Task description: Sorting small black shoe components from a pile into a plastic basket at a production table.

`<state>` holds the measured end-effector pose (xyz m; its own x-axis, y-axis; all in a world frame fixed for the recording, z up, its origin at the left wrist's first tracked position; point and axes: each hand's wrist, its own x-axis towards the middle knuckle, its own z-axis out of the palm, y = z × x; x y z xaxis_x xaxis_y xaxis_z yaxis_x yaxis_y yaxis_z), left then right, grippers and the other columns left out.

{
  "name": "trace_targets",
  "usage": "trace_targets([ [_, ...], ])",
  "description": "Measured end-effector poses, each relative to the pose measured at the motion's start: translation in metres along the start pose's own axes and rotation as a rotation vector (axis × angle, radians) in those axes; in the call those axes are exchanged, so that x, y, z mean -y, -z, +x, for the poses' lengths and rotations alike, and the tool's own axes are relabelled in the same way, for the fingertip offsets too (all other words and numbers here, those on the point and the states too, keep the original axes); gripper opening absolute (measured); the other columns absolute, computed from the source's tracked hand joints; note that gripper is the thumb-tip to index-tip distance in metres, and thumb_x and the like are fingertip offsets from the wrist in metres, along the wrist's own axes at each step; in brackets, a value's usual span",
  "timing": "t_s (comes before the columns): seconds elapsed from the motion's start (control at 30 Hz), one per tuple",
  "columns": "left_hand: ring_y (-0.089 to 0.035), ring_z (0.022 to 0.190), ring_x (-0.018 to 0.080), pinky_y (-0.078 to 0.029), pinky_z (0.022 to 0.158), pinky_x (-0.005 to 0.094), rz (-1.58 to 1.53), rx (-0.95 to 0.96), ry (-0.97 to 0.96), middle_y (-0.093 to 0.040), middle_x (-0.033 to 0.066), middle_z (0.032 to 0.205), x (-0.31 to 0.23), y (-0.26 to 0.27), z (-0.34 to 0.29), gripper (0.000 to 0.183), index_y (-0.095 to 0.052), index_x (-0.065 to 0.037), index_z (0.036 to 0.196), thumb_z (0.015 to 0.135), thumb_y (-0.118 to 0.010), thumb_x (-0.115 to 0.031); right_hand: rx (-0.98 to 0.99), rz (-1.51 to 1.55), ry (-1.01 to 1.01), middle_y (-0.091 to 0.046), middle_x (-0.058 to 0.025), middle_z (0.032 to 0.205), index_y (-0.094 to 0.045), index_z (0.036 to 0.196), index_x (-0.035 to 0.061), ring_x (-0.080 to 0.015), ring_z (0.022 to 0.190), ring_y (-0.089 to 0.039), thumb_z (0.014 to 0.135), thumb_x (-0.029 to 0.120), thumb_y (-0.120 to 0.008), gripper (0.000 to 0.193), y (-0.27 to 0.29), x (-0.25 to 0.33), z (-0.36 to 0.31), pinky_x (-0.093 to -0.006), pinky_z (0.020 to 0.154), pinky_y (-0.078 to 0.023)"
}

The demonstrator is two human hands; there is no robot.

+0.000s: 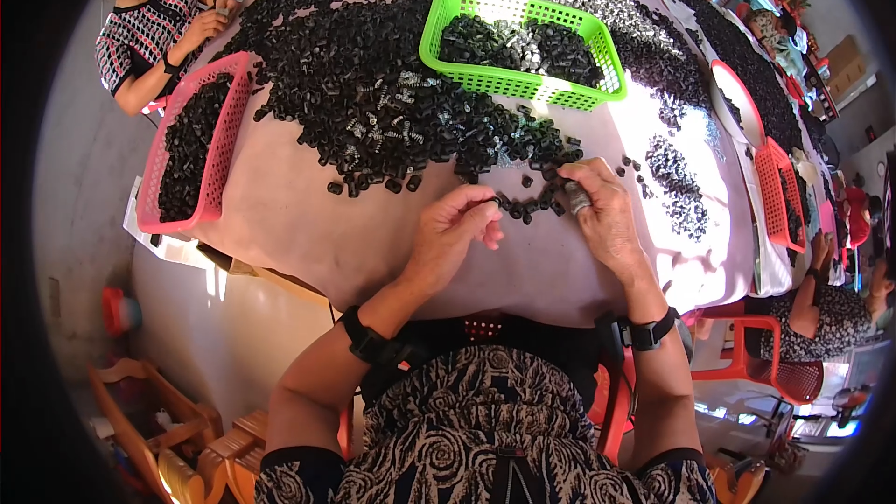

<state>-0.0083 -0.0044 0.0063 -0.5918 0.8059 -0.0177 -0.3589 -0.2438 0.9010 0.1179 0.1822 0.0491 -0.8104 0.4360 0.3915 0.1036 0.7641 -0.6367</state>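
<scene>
My left hand is closed in a pinch, with a small black plastic piece at its fingertips. Just to the right, my right hand has its fingers bent down and together at the edge of the loose pieces. What its fingertips hold, if anything, is hidden. A grey wrap covers one of its fingers. Between both hands lies a short curved row of small black cylindrical pieces. Beyond them spreads a large heap of similar black pieces, with silver coil springs scattered on top.
A green basket of black pieces stands on the table ahead. Pink baskets stand at the left and right. Another person sits at the far left; more people are along the right. A red chair stands at right.
</scene>
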Motion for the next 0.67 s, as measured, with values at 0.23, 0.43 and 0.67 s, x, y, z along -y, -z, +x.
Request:
trace_targets([
  [0.23, -0.06, 0.072, 0.0141, -0.053, 0.063, 0.0278, 0.051, 0.057, -0.057, -0.062, 0.0074, 0.088, 0.001, -0.001, -0.001, 0.017, -0.06, 0.0, 0.108, 0.092, -0.056, -0.005, 0.178, -0.321, 0.165, -0.056, -0.0079, 0.107, -0.06, 0.111, 0.0051, -0.0297, 0.099, -0.051, 0.063, -0.014, -0.056, 0.052, -0.011, 0.011, 0.003, -0.039, 0.088, -0.045],
  [0.43, -0.06, 0.072, 0.0138, -0.053, 0.063, 0.0278, 0.064, 0.051, -0.034, -0.062, 0.0072, 0.087, 0.0, -0.002, -0.002, 0.017, -0.06, 0.0, 0.108, 0.093, -0.056, -0.006, 0.145, -0.23, 0.206, -0.057, -0.0101, 0.108, -0.06, 0.109, 0.0048, -0.0318, 0.096, -0.053, 0.065, -0.014, -0.058, 0.049, -0.012, 0.016, -0.003, -0.0373, 0.085, -0.047],
  [0.67, -0.06, 0.072, 0.014, -0.053, 0.063, 0.0278, 0.068, 0.078, -0.062, -0.062, 0.0072, 0.088, -0.001, -0.002, -0.002, 0.018, -0.059, 0.0, 0.11, 0.093, -0.056, -0.006, -0.086, 0.11, -0.164, -0.063, -0.0071, 0.098, -0.06, 0.11, 0.0041, -0.0161, 0.086, -0.06, 0.076, -0.016, -0.055, 0.039, 0.023, -0.007, -0.005, -0.0288, 0.075, -0.05],
])
